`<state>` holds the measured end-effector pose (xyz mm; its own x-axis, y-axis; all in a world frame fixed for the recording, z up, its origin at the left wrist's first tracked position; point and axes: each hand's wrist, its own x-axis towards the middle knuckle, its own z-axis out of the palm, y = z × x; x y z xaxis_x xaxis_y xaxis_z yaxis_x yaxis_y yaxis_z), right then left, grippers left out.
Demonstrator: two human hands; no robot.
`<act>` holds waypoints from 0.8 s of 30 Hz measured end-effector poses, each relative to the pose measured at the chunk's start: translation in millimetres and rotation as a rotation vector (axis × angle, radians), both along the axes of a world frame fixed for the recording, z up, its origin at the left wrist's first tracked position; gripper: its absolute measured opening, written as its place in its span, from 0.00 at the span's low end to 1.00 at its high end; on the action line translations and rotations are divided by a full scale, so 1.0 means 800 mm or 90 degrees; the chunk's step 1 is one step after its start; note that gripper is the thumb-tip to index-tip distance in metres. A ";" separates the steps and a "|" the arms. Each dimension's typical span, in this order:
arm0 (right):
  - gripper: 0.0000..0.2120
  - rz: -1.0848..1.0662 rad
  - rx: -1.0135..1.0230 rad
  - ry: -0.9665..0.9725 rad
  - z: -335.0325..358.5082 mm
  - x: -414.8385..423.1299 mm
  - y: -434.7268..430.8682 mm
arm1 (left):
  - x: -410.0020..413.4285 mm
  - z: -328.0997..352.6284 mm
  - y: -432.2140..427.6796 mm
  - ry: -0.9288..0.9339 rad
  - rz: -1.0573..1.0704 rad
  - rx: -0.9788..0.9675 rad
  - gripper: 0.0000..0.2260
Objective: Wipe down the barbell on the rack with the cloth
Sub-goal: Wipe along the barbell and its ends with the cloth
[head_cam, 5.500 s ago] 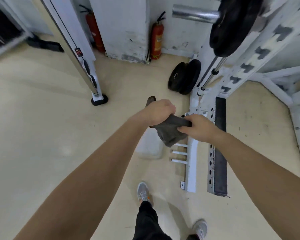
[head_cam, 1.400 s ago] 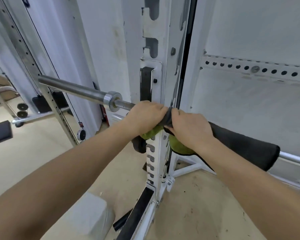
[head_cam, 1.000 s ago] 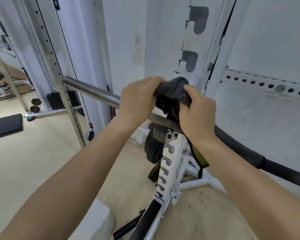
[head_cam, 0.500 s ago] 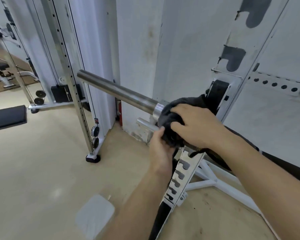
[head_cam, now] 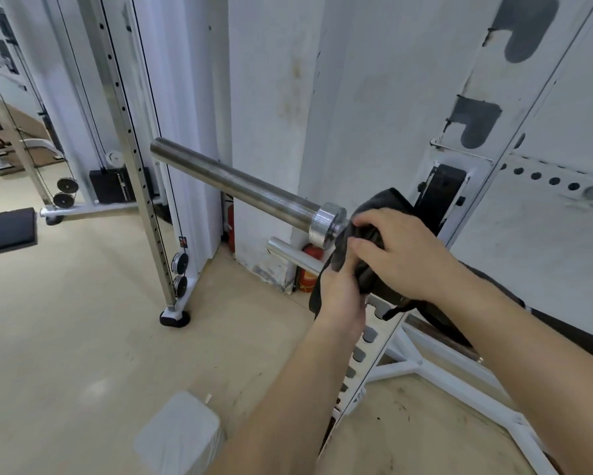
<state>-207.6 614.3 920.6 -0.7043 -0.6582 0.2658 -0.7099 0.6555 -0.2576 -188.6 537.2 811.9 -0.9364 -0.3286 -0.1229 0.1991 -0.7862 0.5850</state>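
From the head camera, a shiny metal barbell [head_cam: 233, 181] sticks out to the left from a white rack [head_cam: 473, 156]. The bar's thick sleeve ends in a bright silver collar [head_cam: 327, 226]. Just to the right of that collar, a dark grey cloth [head_cam: 382, 207] is bunched around the bar.

The right hand [head_cam: 401, 255] lies on top of the cloth with its fingers curled over it, pressing it onto the bar. The left hand [head_cam: 343, 293] comes up from below and is closed on the lower part of the cloth, with its thumb on the fabric. A loose end of the cloth hangs down beside the left wrist. Both hands touch each other around the bundle.

To the right of the hands, the bar is covered by a black pad [head_cam: 528, 303] that runs under the right forearm.

A shorter metal peg [head_cam: 293, 255] pokes out below the barbell. Behind it, a red fire extinguisher [head_cam: 310, 269] stands on the floor by the white wall. Far to the left stands a cable machine [head_cam: 130, 159] with small black wheels.
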 end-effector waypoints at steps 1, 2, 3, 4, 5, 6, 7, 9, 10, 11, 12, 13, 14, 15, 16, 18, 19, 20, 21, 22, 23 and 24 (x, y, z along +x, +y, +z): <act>0.24 -0.006 0.039 -0.014 0.002 -0.006 -0.011 | 0.010 -0.001 0.002 -0.018 0.025 -0.023 0.15; 0.26 -0.014 0.064 -0.016 0.003 -0.012 -0.023 | 0.019 -0.001 0.002 -0.028 0.044 -0.033 0.13; 0.26 -0.026 0.071 -0.013 0.003 -0.018 -0.032 | 0.025 0.003 0.001 -0.035 0.061 -0.029 0.13; 0.26 -0.045 0.061 -0.018 0.001 -0.024 -0.038 | 0.028 0.006 -0.002 -0.036 0.070 -0.028 0.13; 0.26 -0.062 0.050 -0.028 0.003 -0.032 -0.039 | 0.023 0.012 -0.004 -0.035 0.074 -0.031 0.13; 0.25 -0.073 0.057 -0.029 0.004 -0.038 -0.038 | 0.016 0.019 -0.006 -0.041 0.075 -0.039 0.13; 0.23 -0.079 0.081 -0.013 0.002 -0.041 -0.036 | 0.010 0.023 -0.009 -0.054 0.076 -0.046 0.13; 0.19 -0.071 0.121 0.058 -0.001 -0.040 -0.030 | -0.003 0.026 -0.008 -0.067 0.076 -0.029 0.13; 0.18 -0.071 0.133 0.088 -0.003 -0.036 -0.026 | -0.006 0.026 -0.004 -0.063 0.065 0.000 0.13; 0.17 -0.073 0.150 0.122 -0.005 -0.029 -0.024 | -0.007 0.024 0.000 -0.048 0.053 0.034 0.13; 0.16 -0.081 0.174 0.164 -0.007 -0.019 -0.021 | -0.009 0.021 0.003 -0.027 0.039 0.062 0.15; 0.14 -0.091 0.192 0.204 -0.008 -0.009 -0.017 | -0.010 0.018 0.006 -0.009 0.027 0.082 0.17; 0.12 -0.106 0.201 0.236 -0.010 0.002 -0.011 | -0.008 0.015 0.007 0.002 0.016 0.092 0.21; 0.12 -0.125 0.202 0.254 -0.011 0.010 -0.004 | -0.008 0.011 0.006 0.013 -0.004 0.095 0.25; 0.13 -0.145 0.194 0.265 -0.013 0.015 0.001 | -0.008 0.008 0.004 0.017 -0.027 0.087 0.27; 0.14 -0.149 0.174 0.254 -0.018 0.015 0.000 | 0.000 0.006 -0.001 -0.019 -0.028 0.007 0.24; 0.15 -0.127 0.159 0.240 -0.021 0.011 -0.007 | 0.008 0.009 -0.003 -0.040 -0.016 -0.050 0.19; 0.18 -0.105 0.141 0.219 -0.024 0.007 -0.016 | 0.017 0.014 -0.004 -0.064 -0.003 -0.107 0.15; 0.22 -0.085 0.126 0.188 -0.026 0.002 -0.024 | 0.029 0.019 -0.006 -0.092 0.016 -0.148 0.12; 0.23 -0.068 0.110 0.159 -0.026 -0.003 -0.029 | 0.044 0.029 -0.010 -0.118 0.043 -0.182 0.10; 0.22 -0.053 0.094 0.135 -0.025 -0.009 -0.032 | 0.058 0.039 -0.017 -0.124 0.080 -0.233 0.07; 0.21 -0.040 0.080 0.119 -0.023 -0.014 -0.030 | 0.069 0.049 -0.025 -0.119 0.129 -0.323 0.06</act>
<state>-218.4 590.0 902.4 -0.6908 -0.6511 0.3144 -0.6947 0.7183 -0.0390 -133.4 516.9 851.0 -0.8258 -0.5607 -0.0604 0.1735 -0.3546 0.9188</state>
